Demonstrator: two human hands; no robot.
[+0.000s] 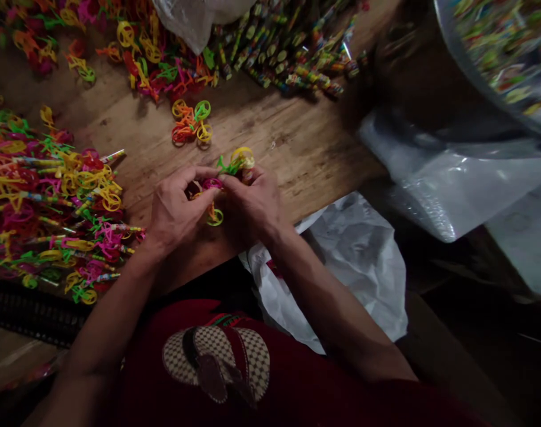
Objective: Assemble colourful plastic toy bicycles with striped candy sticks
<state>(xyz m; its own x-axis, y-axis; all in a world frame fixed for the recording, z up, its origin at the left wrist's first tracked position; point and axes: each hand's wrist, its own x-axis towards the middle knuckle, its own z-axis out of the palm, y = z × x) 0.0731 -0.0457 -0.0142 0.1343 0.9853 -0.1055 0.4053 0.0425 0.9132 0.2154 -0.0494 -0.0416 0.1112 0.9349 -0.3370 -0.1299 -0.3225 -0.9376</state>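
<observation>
Over the wooden table, my two hands meet in front of me with closed fingers. My left hand pinches a small plastic toy bicycle with pink, orange and green parts. In my right hand is a patterned candy tube, its end poking up beside the thumb. Green and yellow plastic bicycle parts show between the fingertips of both hands; how they join is hidden. Just beyond the hands lies a loose cluster of toy bicycles in orange, green and yellow.
To the left, toy bicycles with candy tubes are heaped. More plastic bicycles and a pile of candy tubes cover the far side. A large metal basin stands at right, near clear plastic. A white bag hangs at the table edge.
</observation>
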